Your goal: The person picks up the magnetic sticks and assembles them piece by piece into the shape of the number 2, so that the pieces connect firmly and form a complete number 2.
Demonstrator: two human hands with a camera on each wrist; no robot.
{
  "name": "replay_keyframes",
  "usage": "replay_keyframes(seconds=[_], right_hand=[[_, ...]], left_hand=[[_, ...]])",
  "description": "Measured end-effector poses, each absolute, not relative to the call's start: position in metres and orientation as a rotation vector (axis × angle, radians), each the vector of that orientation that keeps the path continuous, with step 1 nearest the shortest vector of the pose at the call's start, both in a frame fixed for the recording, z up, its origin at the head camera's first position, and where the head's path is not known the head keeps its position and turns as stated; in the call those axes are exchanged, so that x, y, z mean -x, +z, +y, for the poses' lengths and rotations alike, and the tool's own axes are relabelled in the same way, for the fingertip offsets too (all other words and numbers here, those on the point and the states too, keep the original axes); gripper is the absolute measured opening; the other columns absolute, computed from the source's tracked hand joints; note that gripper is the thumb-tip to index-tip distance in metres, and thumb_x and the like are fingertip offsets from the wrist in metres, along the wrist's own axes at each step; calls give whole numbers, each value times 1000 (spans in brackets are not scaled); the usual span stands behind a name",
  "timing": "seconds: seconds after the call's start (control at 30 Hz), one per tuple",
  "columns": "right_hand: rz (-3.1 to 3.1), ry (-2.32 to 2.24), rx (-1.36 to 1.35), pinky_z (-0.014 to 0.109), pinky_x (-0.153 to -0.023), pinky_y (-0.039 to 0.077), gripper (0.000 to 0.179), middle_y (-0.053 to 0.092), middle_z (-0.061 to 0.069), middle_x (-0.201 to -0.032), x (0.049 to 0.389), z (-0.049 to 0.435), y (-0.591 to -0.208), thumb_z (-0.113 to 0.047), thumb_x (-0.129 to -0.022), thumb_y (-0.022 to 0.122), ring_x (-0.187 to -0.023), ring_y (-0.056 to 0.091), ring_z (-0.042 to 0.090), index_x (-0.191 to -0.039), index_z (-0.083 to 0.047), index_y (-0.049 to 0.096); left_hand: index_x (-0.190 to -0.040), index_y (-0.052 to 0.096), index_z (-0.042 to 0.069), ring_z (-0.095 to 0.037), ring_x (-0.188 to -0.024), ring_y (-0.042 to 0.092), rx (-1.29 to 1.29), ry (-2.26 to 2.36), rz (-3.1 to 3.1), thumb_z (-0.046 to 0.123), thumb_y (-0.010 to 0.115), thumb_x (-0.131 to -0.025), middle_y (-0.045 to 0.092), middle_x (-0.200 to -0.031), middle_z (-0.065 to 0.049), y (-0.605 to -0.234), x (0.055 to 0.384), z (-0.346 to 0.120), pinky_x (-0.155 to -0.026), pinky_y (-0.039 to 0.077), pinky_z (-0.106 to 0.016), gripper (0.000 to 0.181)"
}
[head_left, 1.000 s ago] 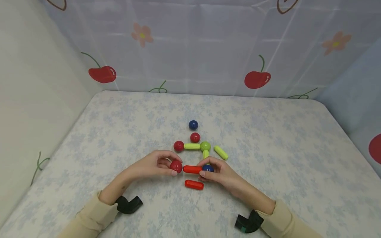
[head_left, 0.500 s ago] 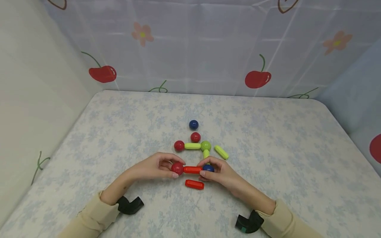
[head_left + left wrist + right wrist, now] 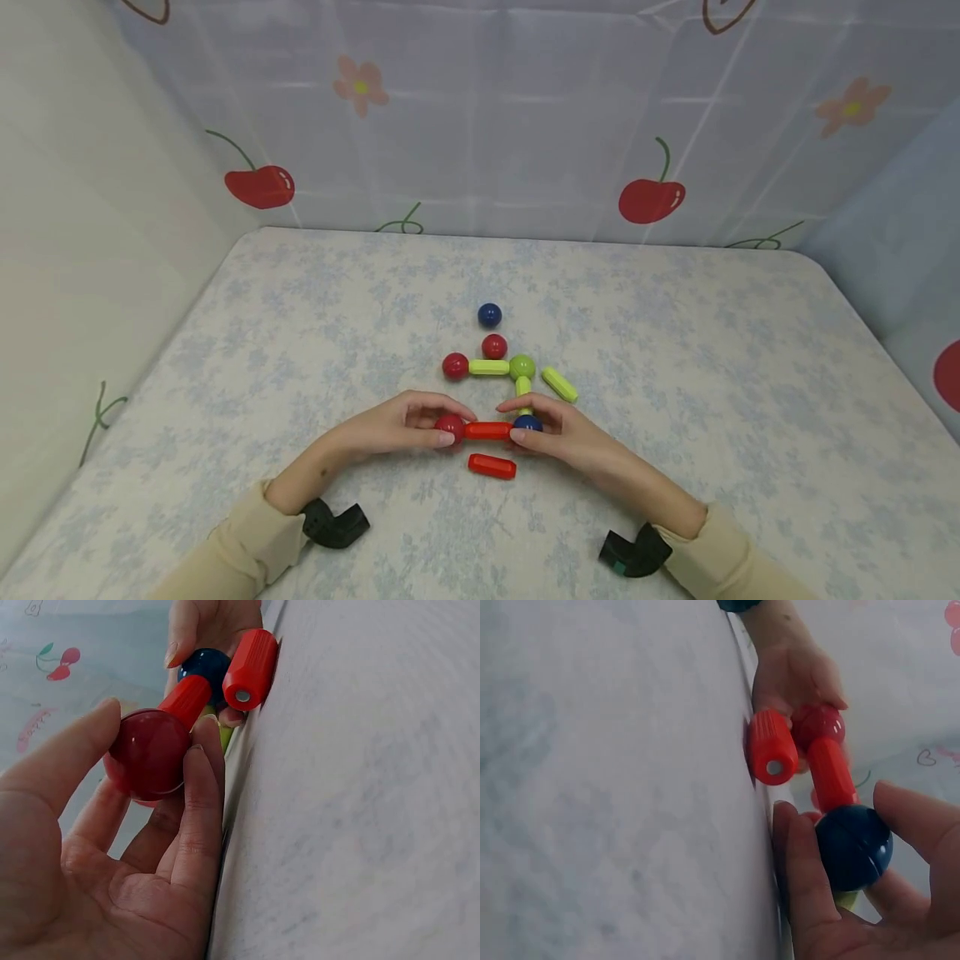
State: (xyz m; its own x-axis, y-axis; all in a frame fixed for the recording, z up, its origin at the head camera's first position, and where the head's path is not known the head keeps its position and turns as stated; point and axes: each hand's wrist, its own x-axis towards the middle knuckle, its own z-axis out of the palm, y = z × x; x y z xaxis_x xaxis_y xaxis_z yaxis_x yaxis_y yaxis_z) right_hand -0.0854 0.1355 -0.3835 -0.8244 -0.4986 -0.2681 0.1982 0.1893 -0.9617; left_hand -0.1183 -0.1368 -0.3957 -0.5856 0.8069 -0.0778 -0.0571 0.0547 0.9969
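In the head view, my left hand holds a red ball between thumb and fingers. That ball meets one end of a red rod. At the rod's other end is a blue ball, held in my right hand with the thumb on its near side. From the blue ball a yellow-green rod runs back to a green ball. A second yellow-green rod links the green ball to another red ball. The right wrist view shows the held blue ball up close.
A loose red rod lies just in front of the joined pieces; its metal end shows in the left wrist view. Behind them sit a loose red ball and a blue ball. A loose yellow-green rod lies to the right.
The left hand has moved the red ball slightly right and toward the person, closing the gap to the red rod. The right hand stays at the blue ball.
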Motion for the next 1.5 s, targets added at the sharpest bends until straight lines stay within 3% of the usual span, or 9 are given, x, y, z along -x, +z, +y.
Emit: replay_keyframes(seconds=[0.13, 0.33, 0.43, 0.73, 0.93, 1.03, 1.13, 1.23, 1.5], right_hand=[[2003, -1628, 308, 32, -78, 46, 47, 53, 14, -120, 87, 140, -381, -24, -91, 64, -91, 53, 22, -133, -8, 51], [1957, -1706, 278, 38, -81, 50, 75, 58, 19, -106, 88, 140, -378, -19, -91, 63, -93, 63, 30, -149, -14, 16], [1982, -1694, 313, 38, -79, 51, 77, 58, 19, -104, 88, 141, -377, -16, -92, 62, -91, 63, 31, -150, -13, 10], [2250, -1496, 427, 34, -70, 52, 71, 57, 17, -106, 89, 148, -371, -16, -92, 63, -83, 65, 23, -149, -12, 21], [2465, -1320, 575, 30, -66, 51, 60, 58, 15, -108, 88, 151, -369, -16, -91, 64, -82, 63, 18, -143, -8, 36], [2678, -1148, 647, 26, -64, 50, 49, 59, 10, -106, 83, 151, -362, -13, -88, 67, -79, 59, 13, -134, -6, 49], [2806, -1036, 715, 23, -61, 49, 30, 59, 1, -96, 73, 145, -351, -12, -86, 69, -75, 55, 9, -114, -7, 63], [2801, -947, 802, 22, -59, 47, 16, 56, -8, -85, 60, 130, -347, -15, -84, 71, -71, 52, 6, -98, -11, 67], [2695, -688, 921, 21, -59, 43, 21, 48, -9, -82, 51, 102, -363, -21, -80, 76, -66, 46, 5, -94, -12, 65]], left_hand=[[-122, 55, -6, -23, -95, 59, -759, 1622, 1631, 4, 59, -92, 58, -116, -17, -397, 119, -137, -83, 47, -30, 33], [-123, 55, -6, -26, -99, 59, -722, 1671, 1639, 4, 60, -91, 57, -117, -17, -398, 119, -137, -85, 47, -32, 33], [-123, 55, -6, -25, -101, 58, -704, 1683, 1647, 5, 60, -91, 57, -119, -17, -398, 119, -137, -85, 47, -32, 34], [-125, 55, -4, -24, -105, 56, -668, 1691, 1662, 7, 62, -91, 55, -123, -16, -399, 119, -136, -86, 47, -31, 36], [-126, 55, -2, -25, -106, 56, -662, 1681, 1688, 7, 61, -91, 54, -125, -14, -399, 119, -136, -86, 46, -31, 36], [-126, 55, -2, -25, -106, 55, -657, 1674, 1693, 7, 61, -91, 54, -126, -14, -400, 118, -136, -87, 46, -32, 37], [-127, 54, -3, -24, -106, 55, -641, 1670, 1683, 8, 61, -92, 54, -126, -14, -401, 117, -137, -88, 46, -31, 37], [-127, 54, -3, -23, -107, 56, -631, 1665, 1676, 10, 59, -93, 54, -126, -13, -402, 116, -137, -88, 45, -31, 37], [-129, 54, -1, -22, -111, 53, -672, 1645, 1722, 13, 54, -96, 54, -127, -13, -402, 120, -137, -90, 44, -31, 35]])
